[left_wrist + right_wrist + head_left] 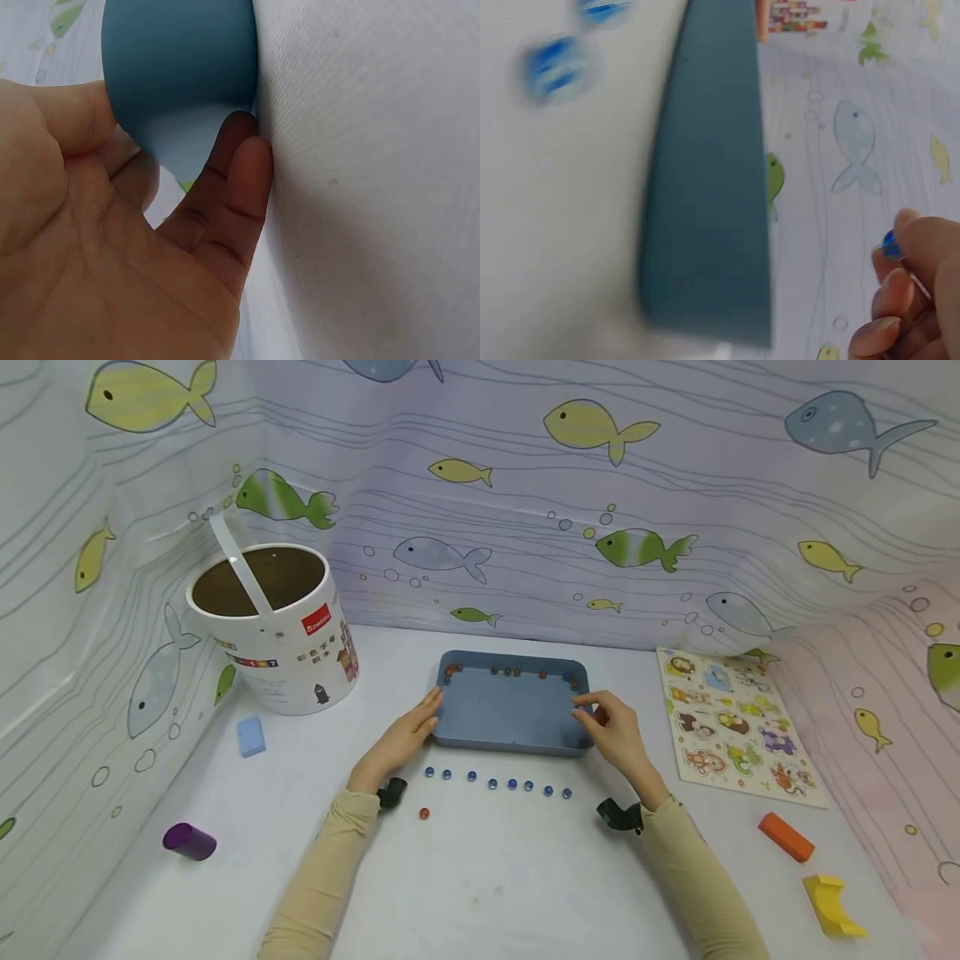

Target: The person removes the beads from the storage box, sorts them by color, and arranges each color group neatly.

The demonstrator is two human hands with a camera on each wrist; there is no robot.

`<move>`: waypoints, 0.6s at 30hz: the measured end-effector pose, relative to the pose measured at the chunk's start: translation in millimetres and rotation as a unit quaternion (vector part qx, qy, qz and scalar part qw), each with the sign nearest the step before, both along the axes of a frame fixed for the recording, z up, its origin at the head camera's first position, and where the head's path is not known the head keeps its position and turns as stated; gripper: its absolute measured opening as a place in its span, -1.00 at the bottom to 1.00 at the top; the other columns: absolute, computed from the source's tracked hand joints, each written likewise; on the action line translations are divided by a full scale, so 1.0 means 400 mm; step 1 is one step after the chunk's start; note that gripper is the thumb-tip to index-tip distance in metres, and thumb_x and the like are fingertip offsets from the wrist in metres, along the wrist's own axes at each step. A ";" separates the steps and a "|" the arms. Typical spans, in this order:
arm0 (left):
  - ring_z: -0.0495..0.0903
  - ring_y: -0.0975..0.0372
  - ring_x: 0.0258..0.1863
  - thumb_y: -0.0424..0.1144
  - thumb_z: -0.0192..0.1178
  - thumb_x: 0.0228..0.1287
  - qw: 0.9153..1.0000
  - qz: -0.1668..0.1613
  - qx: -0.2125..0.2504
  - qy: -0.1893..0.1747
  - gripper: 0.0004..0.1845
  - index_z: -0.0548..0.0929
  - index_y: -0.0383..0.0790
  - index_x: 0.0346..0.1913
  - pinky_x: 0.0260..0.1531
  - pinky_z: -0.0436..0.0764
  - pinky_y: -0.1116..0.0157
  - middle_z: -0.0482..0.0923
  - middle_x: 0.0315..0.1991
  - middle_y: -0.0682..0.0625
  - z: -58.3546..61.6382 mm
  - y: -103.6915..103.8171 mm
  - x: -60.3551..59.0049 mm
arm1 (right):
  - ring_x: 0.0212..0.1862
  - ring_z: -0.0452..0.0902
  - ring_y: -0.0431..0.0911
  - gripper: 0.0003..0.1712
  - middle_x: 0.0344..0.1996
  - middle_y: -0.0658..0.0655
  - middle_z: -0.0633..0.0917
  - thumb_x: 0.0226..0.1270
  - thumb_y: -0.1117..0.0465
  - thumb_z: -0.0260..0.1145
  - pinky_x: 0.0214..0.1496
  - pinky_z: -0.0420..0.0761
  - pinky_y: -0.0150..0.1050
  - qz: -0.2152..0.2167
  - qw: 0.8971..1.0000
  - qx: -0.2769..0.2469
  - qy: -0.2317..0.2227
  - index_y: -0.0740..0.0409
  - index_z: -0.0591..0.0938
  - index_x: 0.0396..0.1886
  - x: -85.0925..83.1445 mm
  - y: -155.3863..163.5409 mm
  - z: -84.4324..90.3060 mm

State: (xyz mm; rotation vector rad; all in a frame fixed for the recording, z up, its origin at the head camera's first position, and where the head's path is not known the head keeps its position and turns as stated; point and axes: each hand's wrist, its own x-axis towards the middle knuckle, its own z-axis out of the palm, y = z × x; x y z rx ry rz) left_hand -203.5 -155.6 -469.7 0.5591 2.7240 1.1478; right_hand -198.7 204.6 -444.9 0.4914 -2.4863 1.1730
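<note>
A blue-grey rectangular tray [513, 710] lies on the white table, with several red, greenish and blue marbles along its far side. My left hand [402, 732] touches its left wall with fairly straight fingers, low down by the tabletop in the left wrist view. Over the tray's right end, my right hand [615, 733] pinches a blue marble [890, 246] between thumb and fingertip. In the right wrist view this marble is above the rim. A row of blue marbles [492, 784] runs in front of the tray, and one red marble [424, 813] sits nearer me.
At the back left stands a white bucket [292, 660]. Near it lie a light blue block [251, 737] and a purple cylinder [190, 842]. To the right are an animal picture board [738, 722], an orange block [786, 837] and a yellow arched block [832, 906]. A fish-print curtain [517, 527] surrounds the table.
</note>
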 end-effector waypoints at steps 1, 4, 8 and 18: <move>-0.05 -0.05 0.54 -0.22 -0.18 0.57 1.000 0.000 -0.001 0.000 -0.45 0.05 -0.27 0.52 0.51 0.01 -0.07 -0.12 0.57 -0.12 0.000 0.000 0.000 | -0.61 0.21 -0.29 -0.80 -0.46 0.11 0.60 0.25 0.34 0.37 -0.60 0.26 -0.42 -0.009 1.000 -0.006 0.003 0.19 0.69 -0.13 0.009 0.010 -0.006; -0.04 -0.05 0.54 -0.23 -0.18 0.57 1.000 0.000 -0.001 0.002 -0.45 0.06 -0.28 0.52 0.51 0.01 -0.06 -0.12 0.57 -0.13 0.000 0.000 0.000 | -0.59 0.27 -0.29 -0.82 -0.46 0.11 0.62 0.25 0.33 0.37 -0.59 0.29 -0.43 -0.025 0.999 -0.029 -0.004 0.16 0.70 -0.14 0.040 0.042 -0.018; -0.04 -0.06 0.53 -0.23 -0.18 0.57 1.000 -0.003 0.001 0.008 -0.45 0.07 -0.30 0.51 0.51 0.02 -0.06 -0.10 0.57 -0.15 0.000 0.000 0.001 | -0.54 0.30 -0.30 -0.84 -0.45 0.12 0.62 0.28 0.29 0.35 -0.57 0.32 -0.43 -0.038 0.997 -0.052 -0.050 0.14 0.71 -0.14 0.086 0.080 -0.033; -0.05 -0.04 0.54 -0.23 -0.17 0.56 1.000 -0.001 0.012 -0.001 -0.45 0.08 -0.29 0.51 0.51 0.00 -0.05 -0.11 0.57 -0.12 0.002 0.000 0.000 | -0.54 0.28 -0.33 -0.80 -0.37 0.25 0.66 0.25 0.40 0.33 -0.55 0.35 -0.44 0.041 0.975 -0.023 -0.217 0.29 0.69 -0.12 0.184 0.088 -0.060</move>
